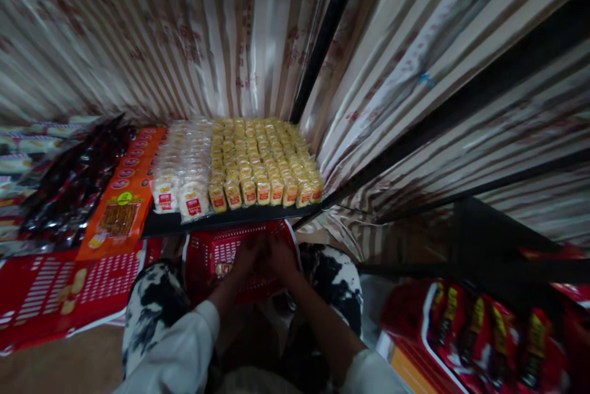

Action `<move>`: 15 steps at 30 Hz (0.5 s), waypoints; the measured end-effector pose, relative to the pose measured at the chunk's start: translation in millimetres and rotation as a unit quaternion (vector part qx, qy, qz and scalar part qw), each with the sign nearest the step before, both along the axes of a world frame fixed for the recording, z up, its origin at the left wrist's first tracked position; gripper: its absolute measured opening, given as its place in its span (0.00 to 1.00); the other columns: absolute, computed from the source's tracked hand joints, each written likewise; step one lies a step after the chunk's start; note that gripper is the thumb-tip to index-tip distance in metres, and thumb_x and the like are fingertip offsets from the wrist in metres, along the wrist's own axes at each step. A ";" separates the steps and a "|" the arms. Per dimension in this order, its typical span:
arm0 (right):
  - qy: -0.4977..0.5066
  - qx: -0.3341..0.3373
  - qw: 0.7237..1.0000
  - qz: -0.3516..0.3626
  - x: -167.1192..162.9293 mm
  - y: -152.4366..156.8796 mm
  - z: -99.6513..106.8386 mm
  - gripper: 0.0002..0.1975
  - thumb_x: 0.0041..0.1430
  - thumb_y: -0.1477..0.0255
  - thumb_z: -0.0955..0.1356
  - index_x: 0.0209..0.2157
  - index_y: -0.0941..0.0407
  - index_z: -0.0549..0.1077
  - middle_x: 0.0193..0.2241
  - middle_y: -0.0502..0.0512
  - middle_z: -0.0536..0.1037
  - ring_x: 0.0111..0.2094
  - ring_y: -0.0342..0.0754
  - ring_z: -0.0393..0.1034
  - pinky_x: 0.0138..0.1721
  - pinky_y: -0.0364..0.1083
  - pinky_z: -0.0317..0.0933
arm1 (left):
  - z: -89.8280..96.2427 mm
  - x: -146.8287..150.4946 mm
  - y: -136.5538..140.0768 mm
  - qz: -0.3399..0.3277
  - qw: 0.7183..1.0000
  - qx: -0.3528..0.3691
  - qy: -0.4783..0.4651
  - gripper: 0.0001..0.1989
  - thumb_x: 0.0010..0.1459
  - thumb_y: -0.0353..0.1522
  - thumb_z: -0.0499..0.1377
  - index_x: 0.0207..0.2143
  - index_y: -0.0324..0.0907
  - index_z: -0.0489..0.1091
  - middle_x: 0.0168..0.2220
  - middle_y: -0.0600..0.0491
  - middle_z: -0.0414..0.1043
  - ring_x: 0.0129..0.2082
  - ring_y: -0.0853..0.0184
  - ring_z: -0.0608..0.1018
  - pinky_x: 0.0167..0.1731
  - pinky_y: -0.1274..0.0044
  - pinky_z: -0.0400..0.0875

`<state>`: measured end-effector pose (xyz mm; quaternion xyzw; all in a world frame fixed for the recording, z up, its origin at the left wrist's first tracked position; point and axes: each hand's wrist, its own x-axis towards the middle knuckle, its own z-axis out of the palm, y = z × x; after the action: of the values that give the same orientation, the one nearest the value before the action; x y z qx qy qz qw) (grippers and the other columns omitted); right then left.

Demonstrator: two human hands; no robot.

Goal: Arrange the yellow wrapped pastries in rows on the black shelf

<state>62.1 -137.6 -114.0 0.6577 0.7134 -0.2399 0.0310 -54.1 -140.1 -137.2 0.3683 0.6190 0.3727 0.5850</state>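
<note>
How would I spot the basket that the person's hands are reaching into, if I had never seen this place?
Start at the dark shelf stacked with yellow snack packets. Just below its front edge, between the person's knees in black-and-white patterned trousers, sits the red plastic basket, with both hands inside it. Unlike the flat red crate lying to its left, it is small and deep.

left hand (246, 257): down in red basket (216, 252), close against right hand, fingers blurred, grip unclear
right hand (279, 257): in same basket, just beside left hand
basket: between knees, patterned trousers (152, 302) either side
shelf (230, 219): dark, above basket
yellow packets (262, 157): tight rows on shelf, right part
pale packets (182, 166): rows just left of yellow ones
orange pack (124, 197): flat, left of pale packets
dark packs (74, 182): far left
red packs (483, 326): lower right
</note>
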 end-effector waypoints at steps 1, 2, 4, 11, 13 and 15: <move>0.013 0.016 1.000 0.000 -1.6 -1.9 5.2 0.21 0.58 0.75 0.60 0.53 0.59 0.63 0.47 0.66 0.71 0.47 0.52 0.67 0.44 0.47 0.61 | 4.9 -1.3 -0.6 0.009 1.000 -0.003 -0.021 0.14 0.50 0.39 0.59 0.34 0.38 0.71 0.35 0.46 0.76 0.34 0.65 0.77 0.37 0.73 0.70; 0.024 0.032 0.999 -0.004 -3.5 -4.1 10.1 0.21 0.58 0.75 0.60 0.54 0.59 0.63 0.48 0.65 0.71 0.48 0.52 0.67 0.45 0.47 0.60 | 8.8 -2.6 -1.3 0.023 0.999 -0.002 -0.032 0.13 0.47 0.38 0.60 0.32 0.38 0.71 0.34 0.47 0.76 0.34 0.65 0.77 0.37 0.74 0.70; 0.047 0.056 0.997 -0.017 -8.0 -9.3 19.1 0.21 0.58 0.74 0.60 0.54 0.57 0.63 0.48 0.64 0.71 0.48 0.52 0.66 0.47 0.47 0.59 | 14.4 -5.9 -3.0 0.063 0.997 0.003 -0.034 0.11 0.43 0.34 0.62 0.29 0.38 0.71 0.30 0.49 0.75 0.31 0.66 0.76 0.35 0.75 0.70; 0.203 0.148 0.964 -0.085 -20.5 -25.8 36.6 0.24 0.57 0.66 0.63 0.53 0.60 0.64 0.47 0.62 0.73 0.47 0.50 0.67 0.49 0.47 0.59 | 47.5 -31.1 -10.5 0.112 0.992 0.060 -0.010 0.10 0.41 0.31 0.59 0.29 0.38 0.70 0.25 0.56 0.72 0.27 0.71 0.73 0.33 0.78 0.67; 0.240 0.148 0.953 -0.110 -22.0 -27.6 36.1 0.23 0.55 0.67 0.63 0.52 0.61 0.65 0.46 0.62 0.74 0.46 0.51 0.68 0.49 0.49 0.60 | 61.2 -39.3 -13.4 0.113 0.991 0.075 0.001 0.09 0.41 0.30 0.58 0.29 0.38 0.70 0.25 0.56 0.72 0.28 0.71 0.73 0.33 0.79 0.67; 0.289 0.121 0.941 -0.127 -23.6 -28.3 34.0 0.22 0.55 0.67 0.63 0.50 0.61 0.67 0.39 0.61 0.77 0.41 0.51 0.72 0.45 0.49 0.63 | 72.7 -45.2 -16.4 0.118 0.990 0.083 0.007 0.08 0.41 0.30 0.58 0.29 0.39 0.70 0.25 0.55 0.72 0.28 0.71 0.73 0.33 0.79 0.67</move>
<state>38.6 -165.9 -80.0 0.6443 0.6257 -0.3336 -0.2865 -99.3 -156.6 -64.5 0.3424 0.6292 0.4863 0.5004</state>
